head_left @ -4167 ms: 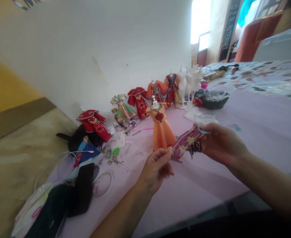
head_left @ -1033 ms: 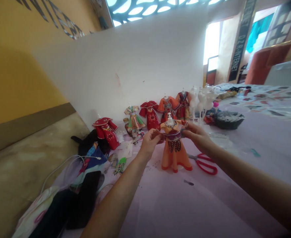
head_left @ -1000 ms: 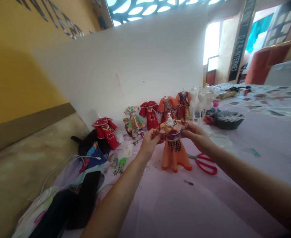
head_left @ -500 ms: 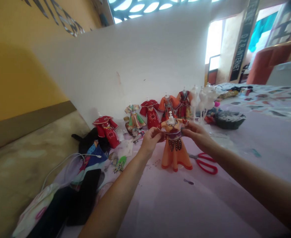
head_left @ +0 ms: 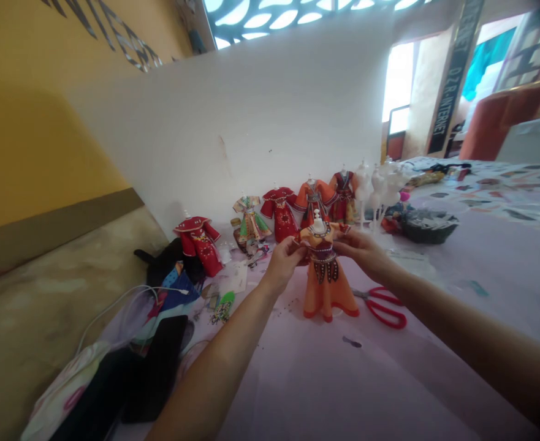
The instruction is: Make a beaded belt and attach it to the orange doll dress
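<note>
"D.Z.R-INTERNET" on the dark upright sign [head_left: 450, 92]; partial, slanted "NTER" on the yellow wall [head_left: 26, 128].

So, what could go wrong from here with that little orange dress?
The purple band might slip or sit crooked on the orange dress, with the left hand and right hand at its sides. The red-handled scissors lie close beside the skirt and could snag it if shifted. Loose beads near the left forearm could scatter.

The orange dress [head_left: 327, 291] looks matt cloth, its waistband [head_left: 323, 255] studded with glossy beads. Right of the dress, the scissors [head_left: 386, 307] show smooth red plastic handles and metal blades; behind it, the white wall panel [head_left: 251, 110] looks smooth and matt.
</note>
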`<control>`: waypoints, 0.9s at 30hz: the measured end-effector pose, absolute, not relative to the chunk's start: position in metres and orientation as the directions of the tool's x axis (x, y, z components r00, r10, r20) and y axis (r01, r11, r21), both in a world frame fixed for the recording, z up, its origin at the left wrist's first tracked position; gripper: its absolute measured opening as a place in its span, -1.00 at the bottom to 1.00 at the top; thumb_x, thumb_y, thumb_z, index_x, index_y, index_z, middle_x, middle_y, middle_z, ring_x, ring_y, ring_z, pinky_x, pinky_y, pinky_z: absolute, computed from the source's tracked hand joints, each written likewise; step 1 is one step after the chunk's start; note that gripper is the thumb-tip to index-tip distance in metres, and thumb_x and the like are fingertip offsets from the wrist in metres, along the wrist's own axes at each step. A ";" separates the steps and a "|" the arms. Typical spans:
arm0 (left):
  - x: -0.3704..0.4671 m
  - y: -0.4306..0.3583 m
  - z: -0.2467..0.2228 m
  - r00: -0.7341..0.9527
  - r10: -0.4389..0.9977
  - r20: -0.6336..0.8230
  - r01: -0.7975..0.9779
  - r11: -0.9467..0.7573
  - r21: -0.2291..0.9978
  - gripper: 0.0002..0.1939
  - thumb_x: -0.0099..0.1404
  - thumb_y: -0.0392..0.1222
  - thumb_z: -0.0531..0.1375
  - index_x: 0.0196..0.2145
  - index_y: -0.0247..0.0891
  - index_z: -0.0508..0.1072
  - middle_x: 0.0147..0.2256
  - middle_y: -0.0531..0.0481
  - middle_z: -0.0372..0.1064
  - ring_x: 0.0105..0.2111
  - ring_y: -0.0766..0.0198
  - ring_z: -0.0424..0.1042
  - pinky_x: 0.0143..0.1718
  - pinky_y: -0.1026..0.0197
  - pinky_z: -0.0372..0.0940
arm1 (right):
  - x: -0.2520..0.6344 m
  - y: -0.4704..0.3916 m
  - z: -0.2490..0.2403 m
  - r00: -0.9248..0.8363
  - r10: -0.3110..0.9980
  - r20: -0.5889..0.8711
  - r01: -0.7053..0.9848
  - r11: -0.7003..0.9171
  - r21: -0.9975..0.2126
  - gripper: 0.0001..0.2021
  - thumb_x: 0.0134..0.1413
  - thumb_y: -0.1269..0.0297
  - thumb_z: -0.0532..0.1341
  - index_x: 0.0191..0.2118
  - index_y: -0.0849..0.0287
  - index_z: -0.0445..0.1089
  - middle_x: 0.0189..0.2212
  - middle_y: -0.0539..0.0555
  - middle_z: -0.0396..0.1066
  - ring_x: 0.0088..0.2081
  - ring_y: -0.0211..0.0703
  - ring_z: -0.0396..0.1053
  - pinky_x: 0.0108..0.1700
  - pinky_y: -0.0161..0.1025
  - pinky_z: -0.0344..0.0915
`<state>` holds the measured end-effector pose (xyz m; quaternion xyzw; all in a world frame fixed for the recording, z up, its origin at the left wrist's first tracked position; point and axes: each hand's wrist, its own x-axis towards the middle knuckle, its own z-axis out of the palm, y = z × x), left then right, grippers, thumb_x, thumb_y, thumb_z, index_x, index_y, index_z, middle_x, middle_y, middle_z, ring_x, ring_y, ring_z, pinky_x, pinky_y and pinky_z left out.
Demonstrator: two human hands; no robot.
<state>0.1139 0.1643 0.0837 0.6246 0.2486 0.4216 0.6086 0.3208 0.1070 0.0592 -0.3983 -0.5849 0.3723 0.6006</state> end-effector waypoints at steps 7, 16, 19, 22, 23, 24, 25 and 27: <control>0.117 0.169 0.083 0.546 0.802 0.243 -0.154 -0.190 0.970 -0.56 0.12 0.10 0.45 -0.22 -0.27 0.49 -0.33 -0.03 0.53 -0.39 0.28 0.49 -0.29 0.21 0.38 | 0.318 0.109 0.063 -0.015 0.919 0.394 0.001 0.394 -0.919 -0.65 0.13 -0.05 0.39 -0.10 0.08 0.54 -0.12 0.12 0.59 -0.06 0.01 0.52 0.07 0.02 0.44; 0.106 0.162 0.112 0.737 0.642 0.214 -0.041 -0.274 0.961 -0.44 -0.01 0.27 0.48 -0.45 -0.31 0.46 -0.46 -0.02 0.41 -0.47 0.30 0.39 -0.41 0.25 0.31 | 0.313 0.093 0.069 -0.119 0.897 0.427 -0.016 0.428 -0.904 -0.65 0.17 -0.10 0.36 -0.06 0.01 0.55 -0.11 0.09 0.58 0.01 0.04 0.52 0.15 0.02 0.40; 0.102 0.160 0.130 0.804 0.562 0.194 -0.020 -0.301 0.954 -0.46 -0.03 0.25 0.49 -0.44 -0.31 0.49 -0.43 -0.05 0.43 -0.44 0.27 0.39 -0.41 0.25 0.33 | 0.312 0.081 0.077 -0.137 0.897 0.419 0.034 0.427 -0.903 -0.73 0.23 -0.03 0.35 -0.18 0.06 0.53 -0.23 0.06 0.54 -0.14 -0.04 0.50 -0.02 -0.09 0.45; 0.100 0.157 0.140 0.843 0.504 0.189 -0.022 -0.319 0.948 -0.49 0.00 0.23 0.48 -0.46 -0.29 0.50 -0.43 -0.03 0.41 -0.43 0.26 0.39 -0.41 0.26 0.34 | 0.310 0.068 0.086 -0.157 0.888 0.432 0.190 0.456 -0.869 -0.72 0.32 0.03 0.28 -0.34 0.10 0.42 -0.43 -0.01 0.40 -0.38 -0.19 0.36 -0.35 -0.28 0.34; 0.099 0.155 0.141 0.851 0.492 0.186 -0.023 -0.319 0.948 -0.51 0.01 0.21 0.48 -0.47 -0.28 0.49 -0.44 -0.02 0.41 -0.43 0.27 0.38 -0.41 0.26 0.34 | 0.310 0.063 0.087 -0.171 0.882 0.438 0.229 0.468 -0.853 -0.72 0.35 0.06 0.25 -0.35 0.10 0.40 -0.45 -0.02 0.37 -0.40 -0.22 0.33 -0.39 -0.31 0.30; 0.097 0.153 0.142 0.859 0.479 0.179 -0.020 -0.319 0.948 -0.53 0.02 0.19 0.48 -0.47 -0.28 0.49 -0.44 -0.02 0.42 -0.43 0.27 0.39 -0.40 0.27 0.34 | 0.309 0.058 0.089 -0.189 0.877 0.441 0.251 0.477 -0.842 -0.73 0.38 0.08 0.22 -0.34 0.10 0.39 -0.44 -0.03 0.37 -0.41 -0.23 0.32 -0.39 -0.32 0.30; 0.095 0.150 0.142 0.869 0.467 0.165 -0.010 -0.317 0.948 -0.56 0.05 0.17 0.48 -0.46 -0.27 0.50 -0.43 -0.02 0.44 -0.42 0.27 0.40 -0.39 0.27 0.34 | 0.308 0.053 0.089 -0.209 0.872 0.442 0.249 0.484 -0.839 -0.74 0.40 0.09 0.20 -0.31 0.10 0.41 -0.42 -0.02 0.40 -0.39 -0.23 0.34 -0.37 -0.32 0.31; 0.090 0.143 0.140 0.895 0.431 0.117 0.023 -0.306 0.952 -0.63 0.17 0.12 0.42 -0.38 -0.27 0.54 -0.37 -0.05 0.50 -0.38 0.24 0.44 -0.35 0.27 0.36 | 0.306 0.041 0.088 -0.252 0.868 0.427 0.208 0.480 -0.852 -0.75 0.39 0.05 0.20 -0.25 0.09 0.43 -0.39 0.01 0.45 -0.38 -0.21 0.38 -0.36 -0.31 0.34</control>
